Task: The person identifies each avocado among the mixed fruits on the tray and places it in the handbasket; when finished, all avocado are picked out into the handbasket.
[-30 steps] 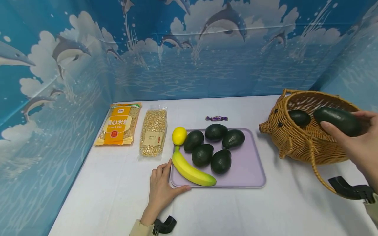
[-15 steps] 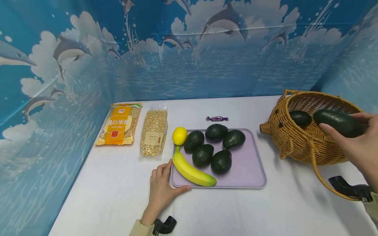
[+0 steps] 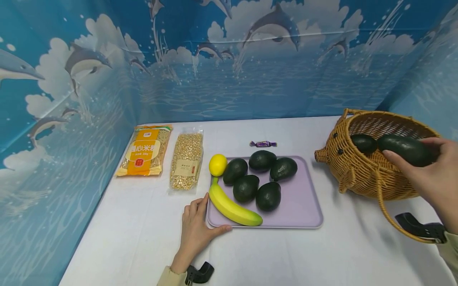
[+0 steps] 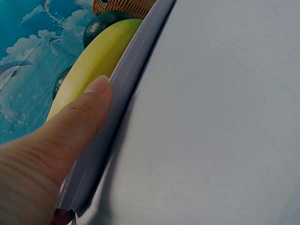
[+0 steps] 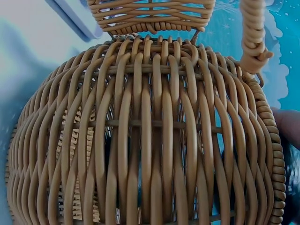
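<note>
My right hand (image 3: 436, 163) holds a dark green avocado (image 3: 406, 149), thumb on the near side and fingers on the far side, in the mouth of the pig-shaped wicker basket (image 3: 352, 174). Another avocado (image 3: 363, 143) lies inside. The right wrist view is filled by the basket's woven side (image 5: 150, 140), with part of a thumb (image 5: 288, 126) at the right edge. My left hand (image 3: 195, 228) rests spread around the near-left corner of the lilac tray (image 3: 297, 210); its thumb (image 4: 89, 108) lies along the tray's rim beside a yellow banana (image 3: 230, 206).
Several avocados (image 3: 245, 188) and a lemon (image 3: 217, 165) lie on the tray. Behind it is a purple wrapped candy (image 3: 263, 143). Two food bags, one orange-labelled (image 3: 144, 151) and one of yellow grains (image 3: 186, 159), lie left. The basket's rope handle (image 3: 383, 202) hangs toward the front.
My right hand and its avocado have shifted slightly left within the basket's mouth, closer to the avocado inside. My left hand and the tray have stayed in place.
</note>
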Tool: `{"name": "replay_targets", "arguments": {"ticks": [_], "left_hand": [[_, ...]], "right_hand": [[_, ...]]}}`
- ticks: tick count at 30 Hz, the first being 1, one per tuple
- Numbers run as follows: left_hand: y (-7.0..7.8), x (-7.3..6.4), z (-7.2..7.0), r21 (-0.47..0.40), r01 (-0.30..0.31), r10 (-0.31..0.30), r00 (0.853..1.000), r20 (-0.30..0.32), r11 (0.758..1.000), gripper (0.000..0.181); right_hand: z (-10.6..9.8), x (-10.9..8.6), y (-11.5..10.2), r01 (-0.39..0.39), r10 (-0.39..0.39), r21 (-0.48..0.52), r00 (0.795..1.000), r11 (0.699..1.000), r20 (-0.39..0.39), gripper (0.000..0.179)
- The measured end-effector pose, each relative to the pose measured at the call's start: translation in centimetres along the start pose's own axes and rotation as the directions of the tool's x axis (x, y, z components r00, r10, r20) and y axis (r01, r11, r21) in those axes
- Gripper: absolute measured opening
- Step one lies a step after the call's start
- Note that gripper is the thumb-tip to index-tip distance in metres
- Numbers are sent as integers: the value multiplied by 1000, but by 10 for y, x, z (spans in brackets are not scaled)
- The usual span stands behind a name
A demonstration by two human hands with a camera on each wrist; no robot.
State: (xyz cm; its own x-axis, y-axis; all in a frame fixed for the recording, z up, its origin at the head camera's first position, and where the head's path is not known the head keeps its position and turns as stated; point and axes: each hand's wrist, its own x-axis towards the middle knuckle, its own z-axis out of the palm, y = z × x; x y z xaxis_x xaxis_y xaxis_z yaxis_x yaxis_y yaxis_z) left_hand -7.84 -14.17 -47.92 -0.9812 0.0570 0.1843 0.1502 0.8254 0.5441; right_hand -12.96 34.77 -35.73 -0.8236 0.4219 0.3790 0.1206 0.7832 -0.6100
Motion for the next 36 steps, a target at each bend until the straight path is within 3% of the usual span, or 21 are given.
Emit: {"name": "replay_targets", "arguments": {"ticks": [6, 9, 13, 16, 19, 24, 29, 34, 36], "left_hand": [[0, 0, 0, 0, -7, 7, 1000, -4, 1000, 112], [0, 0, 1, 0, -11, 11, 1000, -6, 1000, 112], [0, 0, 1, 0, -15, 15, 1000, -9, 1000, 112], [0, 0, 0, 3, -13, 13, 1000, -11, 1000, 112], [0, 0, 0, 2, -12, 12, 1000, -16, 1000, 112], [0, 1, 0, -2, -16, 16, 1000, -20, 1000, 112], [-1, 1, 0, -3, -18, 18, 1000, -20, 1000, 111], [0, 0, 0, -2, -16, 15, 1000, -11, 1000, 111], [0, -1, -1, -2, -12, 12, 1000, -6, 1000, 111]], "right_hand": [[2, 0, 0, 0, 0, 31, 1000, 1000, -26, 50], [1, -3, 0, 58, -57, 53, 998, 997, -25, 43], [-5, -9, -7, 118, -116, 124, 993, 985, -25, 16], [-11, -13, -19, 181, -181, 174, 983, 968, -13, 24], [-15, -20, -32, 249, -257, 167, 966, 954, 31, 14], [-11, -34, -55, 348, -371, 172, 920, 922, 126, 20], [2, -50, -74, 481, -534, 277, 830, 832, 160, 27], [22, -63, -87, 521, -616, 373, 760, 768, 208, 37], [30, -67, -91, 511, -619, 392, 751, 765, 228, 37]]}}
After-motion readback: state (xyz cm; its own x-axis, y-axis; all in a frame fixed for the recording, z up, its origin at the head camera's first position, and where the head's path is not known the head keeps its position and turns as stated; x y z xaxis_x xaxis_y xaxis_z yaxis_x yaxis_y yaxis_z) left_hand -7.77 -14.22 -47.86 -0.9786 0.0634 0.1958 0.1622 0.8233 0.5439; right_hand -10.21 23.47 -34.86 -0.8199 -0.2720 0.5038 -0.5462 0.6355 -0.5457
